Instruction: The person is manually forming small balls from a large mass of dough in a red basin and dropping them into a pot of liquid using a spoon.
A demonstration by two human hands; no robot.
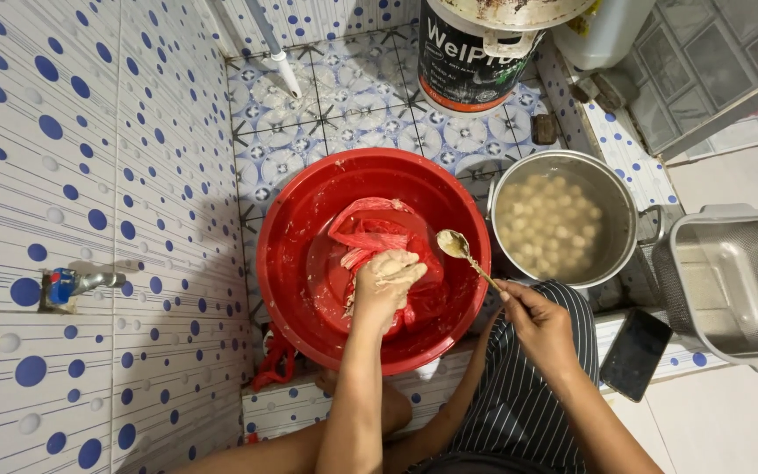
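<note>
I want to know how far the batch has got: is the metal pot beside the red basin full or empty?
Partly full: the metal pot holds pale round balls in cloudy liquid, below the rim.

Both forearms are bare, with no sleeves, watch or rings to be seen. The left hand (385, 283) is smeared all over with pale, sticky paste, thickest on the fingers and knuckles. The right hand (537, 320) is clean. A dark garment with thin white pinstripes (519, 399) covers the lap.
</note>
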